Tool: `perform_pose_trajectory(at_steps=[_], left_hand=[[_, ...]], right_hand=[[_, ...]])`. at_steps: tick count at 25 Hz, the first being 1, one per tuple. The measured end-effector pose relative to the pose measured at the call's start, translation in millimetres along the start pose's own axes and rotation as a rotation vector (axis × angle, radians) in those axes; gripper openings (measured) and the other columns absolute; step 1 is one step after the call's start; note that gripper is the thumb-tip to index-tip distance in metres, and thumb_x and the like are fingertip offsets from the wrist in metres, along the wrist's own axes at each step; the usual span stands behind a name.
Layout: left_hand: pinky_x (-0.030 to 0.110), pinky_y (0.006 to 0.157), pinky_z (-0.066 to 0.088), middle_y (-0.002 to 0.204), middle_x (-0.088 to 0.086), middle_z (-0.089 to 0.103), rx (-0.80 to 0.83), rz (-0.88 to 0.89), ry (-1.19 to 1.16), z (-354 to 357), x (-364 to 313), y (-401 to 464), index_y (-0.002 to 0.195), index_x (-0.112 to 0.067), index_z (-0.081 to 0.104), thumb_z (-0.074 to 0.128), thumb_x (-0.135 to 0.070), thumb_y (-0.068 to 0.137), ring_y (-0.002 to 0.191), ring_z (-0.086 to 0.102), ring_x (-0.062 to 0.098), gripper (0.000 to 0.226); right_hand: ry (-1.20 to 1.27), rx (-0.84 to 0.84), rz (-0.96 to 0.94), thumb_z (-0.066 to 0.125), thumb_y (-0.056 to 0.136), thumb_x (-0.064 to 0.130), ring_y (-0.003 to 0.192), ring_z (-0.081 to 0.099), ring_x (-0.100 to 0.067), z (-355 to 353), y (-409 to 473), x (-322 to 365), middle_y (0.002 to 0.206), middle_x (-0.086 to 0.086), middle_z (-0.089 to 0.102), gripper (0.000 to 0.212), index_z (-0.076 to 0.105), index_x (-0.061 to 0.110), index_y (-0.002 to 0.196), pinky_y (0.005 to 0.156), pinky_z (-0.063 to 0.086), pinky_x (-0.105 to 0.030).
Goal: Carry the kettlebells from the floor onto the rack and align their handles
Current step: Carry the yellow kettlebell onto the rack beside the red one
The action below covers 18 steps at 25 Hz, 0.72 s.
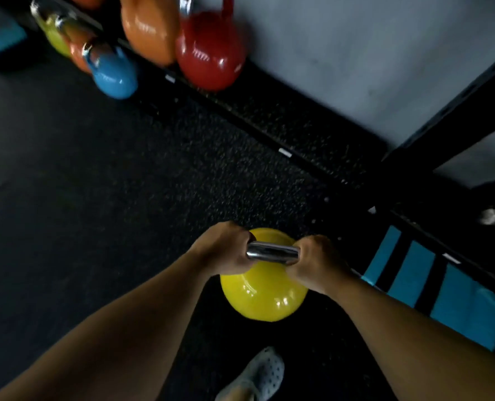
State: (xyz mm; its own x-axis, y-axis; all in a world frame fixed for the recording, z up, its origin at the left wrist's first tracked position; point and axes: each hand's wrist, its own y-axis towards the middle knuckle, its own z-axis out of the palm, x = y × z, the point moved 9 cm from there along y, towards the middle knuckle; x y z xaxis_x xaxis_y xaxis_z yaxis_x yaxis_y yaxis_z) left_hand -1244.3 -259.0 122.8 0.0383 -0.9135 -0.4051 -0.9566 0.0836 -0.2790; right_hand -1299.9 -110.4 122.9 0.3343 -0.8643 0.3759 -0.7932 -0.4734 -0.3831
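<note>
A yellow kettlebell [265, 293] with a chrome handle hangs above the dark floor at the bottom centre. My left hand [224, 250] grips the left end of the handle and my right hand [317, 263] grips the right end. A low black rack shelf [283, 125] runs along the grey wall. On it stand a red kettlebell [210, 53] and an orange kettlebell [148, 30]. A blue kettlebell [114, 75], a smaller orange one and a second yellow one [54, 36] sit in a row in front at the far left.
A black upright post [454, 111] of the rack crosses the right side. Blue and black padded mats [431, 285] lie at the right. My grey shoe [257, 374] is on the speckled rubber floor below the kettlebell. A blue step [0, 41] sits at the far left.
</note>
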Motion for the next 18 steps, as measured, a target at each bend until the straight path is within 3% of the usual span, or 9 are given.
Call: perform_pose_trajectory(at_steps=[3,8,12,18], left_hand=[[0.029,0.053,0.037,0.075,0.006,0.069,-0.056,0.106,0.111,-65.6,-19.5,42.6,0.077,-0.018,0.065,0.062,-0.040,0.075,0.072,0.065,0.030,0.022],[0.031,0.052,0.040,0.069,0.009,0.068,-0.214,0.259,0.177,-165.2,-38.1,115.9,0.067,-0.016,0.062,0.064,-0.031,0.070,0.068,0.066,0.036,0.015],[0.035,0.059,0.049,0.080,0.010,0.071,-0.244,0.326,0.191,-207.3,-49.3,175.2,0.076,-0.016,0.063,0.064,-0.038,0.074,0.079,0.067,0.039,0.022],[0.036,0.059,0.045,0.087,0.015,0.070,-0.246,0.457,0.235,-227.1,-72.2,258.3,0.082,-0.014,0.061,0.059,-0.040,0.079,0.083,0.066,0.042,0.027]], right_hand=[[-0.037,-0.143,0.027,0.066,0.064,0.037,0.070,0.069,-0.033,-66.6,14.6,9.4,0.069,-0.012,0.069,0.020,0.057,0.019,0.062,0.051,0.039,-0.027],[-0.080,-0.368,0.064,0.064,0.066,0.040,0.079,0.070,-0.034,-165.4,54.3,19.7,0.079,-0.012,0.073,0.030,0.071,0.016,0.083,0.062,0.054,-0.033],[-0.105,-0.471,0.120,0.061,0.066,0.039,0.084,0.069,-0.036,-218.1,88.1,11.7,0.086,-0.011,0.073,0.035,0.072,0.018,0.091,0.066,0.054,-0.034],[-0.047,-0.522,0.208,0.063,0.069,0.031,0.086,0.068,-0.039,-260.4,133.5,-19.3,0.088,-0.014,0.072,0.027,0.070,0.015,0.089,0.067,0.054,-0.036]])
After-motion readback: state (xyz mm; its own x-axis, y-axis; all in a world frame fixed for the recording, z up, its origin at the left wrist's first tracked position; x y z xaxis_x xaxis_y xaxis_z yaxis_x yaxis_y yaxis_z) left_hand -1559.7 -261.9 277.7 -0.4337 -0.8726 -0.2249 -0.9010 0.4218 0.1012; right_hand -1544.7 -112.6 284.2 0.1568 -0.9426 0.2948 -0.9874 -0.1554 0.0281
